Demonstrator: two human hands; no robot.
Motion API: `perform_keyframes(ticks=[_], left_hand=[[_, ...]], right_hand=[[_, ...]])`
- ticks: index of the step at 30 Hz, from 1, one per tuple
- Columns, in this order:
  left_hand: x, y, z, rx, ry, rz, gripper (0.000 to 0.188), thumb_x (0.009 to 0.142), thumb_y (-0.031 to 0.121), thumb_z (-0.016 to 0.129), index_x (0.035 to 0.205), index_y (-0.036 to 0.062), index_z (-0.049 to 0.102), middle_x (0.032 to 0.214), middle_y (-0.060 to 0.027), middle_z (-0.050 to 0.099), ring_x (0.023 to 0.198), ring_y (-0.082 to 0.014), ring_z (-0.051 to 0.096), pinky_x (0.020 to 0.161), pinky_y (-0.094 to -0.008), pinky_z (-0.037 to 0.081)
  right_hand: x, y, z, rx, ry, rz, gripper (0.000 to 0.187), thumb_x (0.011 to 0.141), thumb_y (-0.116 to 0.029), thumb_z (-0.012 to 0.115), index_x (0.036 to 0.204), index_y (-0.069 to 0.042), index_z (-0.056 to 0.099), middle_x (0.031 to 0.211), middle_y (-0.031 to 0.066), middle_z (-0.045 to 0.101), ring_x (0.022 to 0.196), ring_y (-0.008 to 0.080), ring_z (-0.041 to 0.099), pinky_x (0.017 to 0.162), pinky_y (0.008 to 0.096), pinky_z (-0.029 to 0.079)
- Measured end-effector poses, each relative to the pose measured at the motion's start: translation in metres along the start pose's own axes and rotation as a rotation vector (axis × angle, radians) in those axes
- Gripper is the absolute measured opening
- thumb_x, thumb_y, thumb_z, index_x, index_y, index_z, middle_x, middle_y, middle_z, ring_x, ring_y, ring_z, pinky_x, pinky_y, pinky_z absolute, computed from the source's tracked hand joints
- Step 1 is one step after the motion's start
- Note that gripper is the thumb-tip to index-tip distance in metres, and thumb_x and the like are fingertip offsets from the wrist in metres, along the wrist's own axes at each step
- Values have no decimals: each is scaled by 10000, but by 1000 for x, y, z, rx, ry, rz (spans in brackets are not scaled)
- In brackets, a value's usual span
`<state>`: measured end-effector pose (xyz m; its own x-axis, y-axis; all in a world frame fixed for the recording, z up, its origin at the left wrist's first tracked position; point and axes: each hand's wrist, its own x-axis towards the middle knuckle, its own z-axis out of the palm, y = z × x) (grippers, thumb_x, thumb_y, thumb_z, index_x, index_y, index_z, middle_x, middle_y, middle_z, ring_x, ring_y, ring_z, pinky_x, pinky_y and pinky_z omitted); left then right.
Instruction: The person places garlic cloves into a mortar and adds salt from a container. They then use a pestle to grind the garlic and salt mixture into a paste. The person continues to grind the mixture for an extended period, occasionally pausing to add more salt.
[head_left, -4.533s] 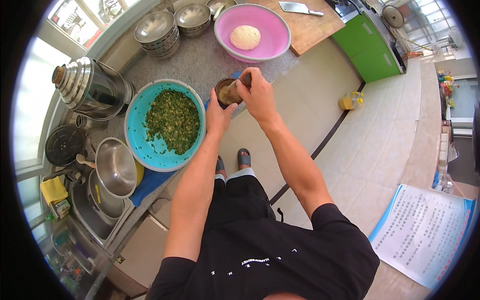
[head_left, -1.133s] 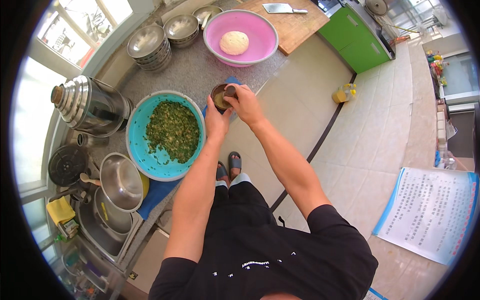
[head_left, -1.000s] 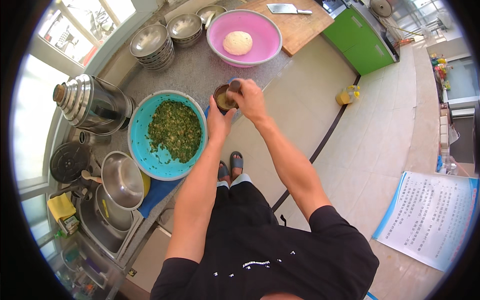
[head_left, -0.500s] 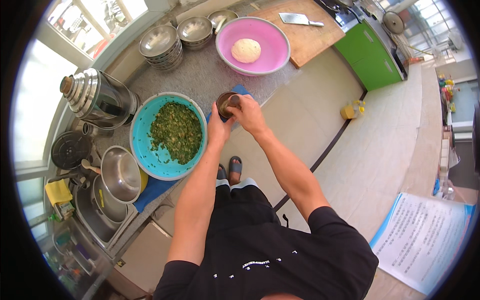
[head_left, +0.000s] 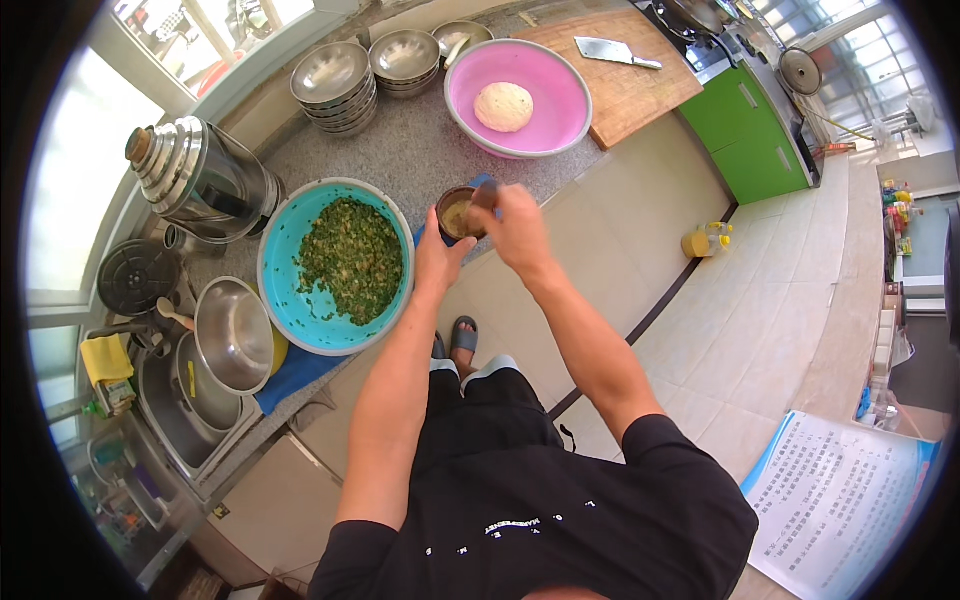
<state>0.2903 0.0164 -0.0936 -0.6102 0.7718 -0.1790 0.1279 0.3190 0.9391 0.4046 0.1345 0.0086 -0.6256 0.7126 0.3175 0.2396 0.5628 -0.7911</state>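
My left hand (head_left: 438,255) is wrapped round the near left side of a small dark brown mortar (head_left: 445,203) at the counter's front edge. Pale, mushy stuff (head_left: 459,218) lies inside it. In my right hand (head_left: 519,232), slightly smeared by motion, is a dark brown pestle (head_left: 486,193), held over the mortar's right side; its lower end is hidden by my fingers. Just left of the mortar stands a turquoise basin (head_left: 283,290) with chopped green filling (head_left: 350,260). Beyond it, a pink basin (head_left: 560,100) holds a round lump of dough (head_left: 503,107).
Stacked steel bowls (head_left: 333,80) stand at the back. A cleaver (head_left: 612,51) lies on a wooden board (head_left: 650,100) at far right. To the left are a steel kettle (head_left: 205,185), a steel basin (head_left: 232,335) and a sink (head_left: 165,410). A blue cloth (head_left: 300,378) hangs over the counter edge.
My right hand has shifted right with the pestle, showing more of the mortar's contents. My left hand keeps its hold on the mortar. The view has shifted slightly.
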Motion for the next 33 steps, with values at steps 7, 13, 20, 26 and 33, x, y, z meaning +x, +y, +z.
perform_keyframes(ticks=[7, 13, 20, 26, 33], left_hand=[[-3, 14, -9, -7, 4, -21, 957, 855, 135, 885, 1643, 30, 351, 1505, -213, 626, 1393, -371, 612, 1147, -436, 490], [-1, 12, -5, 40, -29, -24, 962, 866, 147, 888, 1649, 33, 341, 1524, -206, 613, 1405, -353, 603, 1153, -439, 486], [3, 7, -6, -17, -28, -34, 924, 873, 168, 882, 1631, 58, 365, 1482, -198, 640, 1377, -373, 622, 1123, -448, 505], [-6, 18, -7, 8, -23, 13, 861, 886, 167, 865, 1605, 78, 400, 1455, -185, 663, 1352, -377, 640, 1101, -455, 516], [-5, 1, -2, -45, 37, 22, 884, 873, 171, 883, 1602, 60, 396, 1448, -198, 664, 1344, -364, 647, 1100, -443, 522]], right_hand=[[7, -3, 3, -40, -4, -24, 239, 859, -152, 841, 1029, -35, 721, 925, 181, 710, 929, 406, 655, 832, 496, 530], [3, 31, 12, -74, -72, 1, 213, 868, -132, 841, 1016, -38, 719, 903, 163, 692, 931, 383, 661, 818, 491, 535], [-2, 22, 25, 42, -89, 45, 254, 867, -115, 847, 1106, -65, 774, 975, 152, 717, 951, 358, 690, 843, 459, 565], [6, -4, 15, 142, -44, -4, 282, 857, -141, 863, 1105, -37, 777, 1023, 156, 749, 957, 341, 715, 840, 438, 579], [5, -4, 1, 61, -66, 44, 251, 862, -114, 851, 1094, -52, 776, 977, 161, 739, 939, 349, 712, 820, 441, 570]])
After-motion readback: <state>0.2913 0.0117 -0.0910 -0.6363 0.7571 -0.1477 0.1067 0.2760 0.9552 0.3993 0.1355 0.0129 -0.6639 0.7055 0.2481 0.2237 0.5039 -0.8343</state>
